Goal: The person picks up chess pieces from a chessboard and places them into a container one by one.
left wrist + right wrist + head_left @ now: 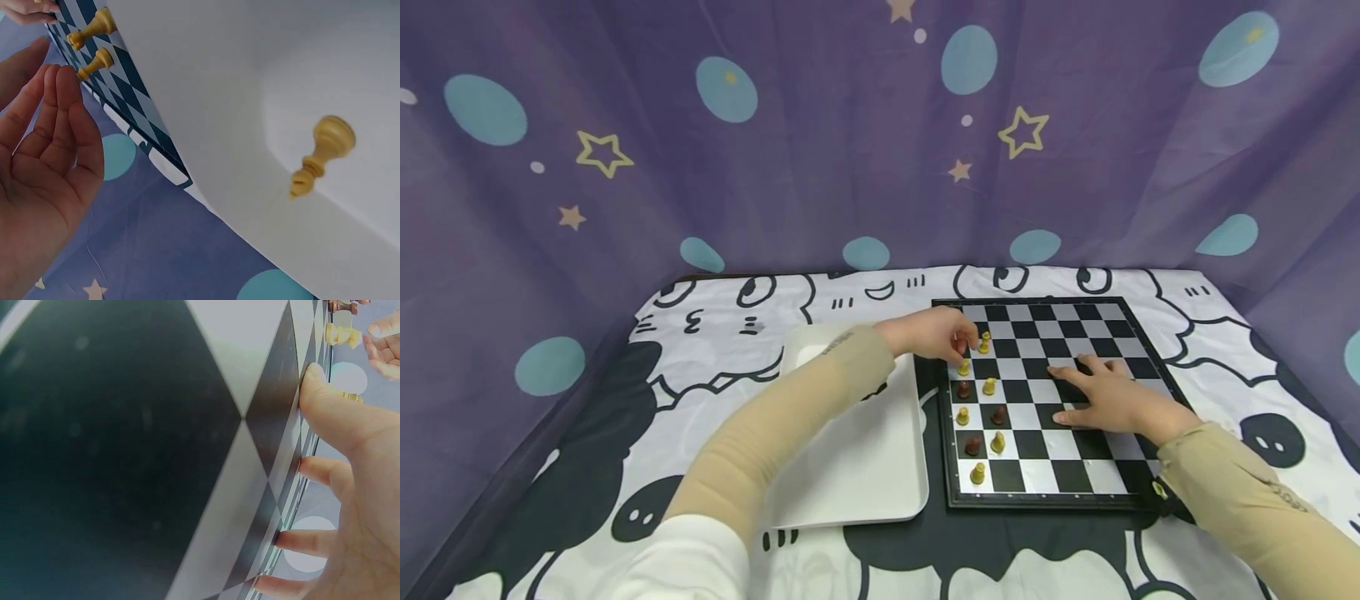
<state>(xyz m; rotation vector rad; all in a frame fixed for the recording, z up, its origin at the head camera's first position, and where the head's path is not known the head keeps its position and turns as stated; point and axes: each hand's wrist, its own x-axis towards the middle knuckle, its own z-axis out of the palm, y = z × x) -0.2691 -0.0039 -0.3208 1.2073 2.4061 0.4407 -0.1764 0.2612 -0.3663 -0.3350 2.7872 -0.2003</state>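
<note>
Toward the tabletop [812, 560] right edge, the right hand [1108, 398] lies on the chessboard [1037, 501], fingers spread, holding nothing. A bit farther, a yellow piece [964, 367] stands upright just beside the left hand [931, 332] (touching? I can't tell), toward the near edge. Those fingers look loose and empty. The sleeve [850, 367] writing is too tiny.

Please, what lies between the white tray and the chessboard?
In the head view, a narrow strip of patterned cloth; the left hand extends over its far part.
</note>
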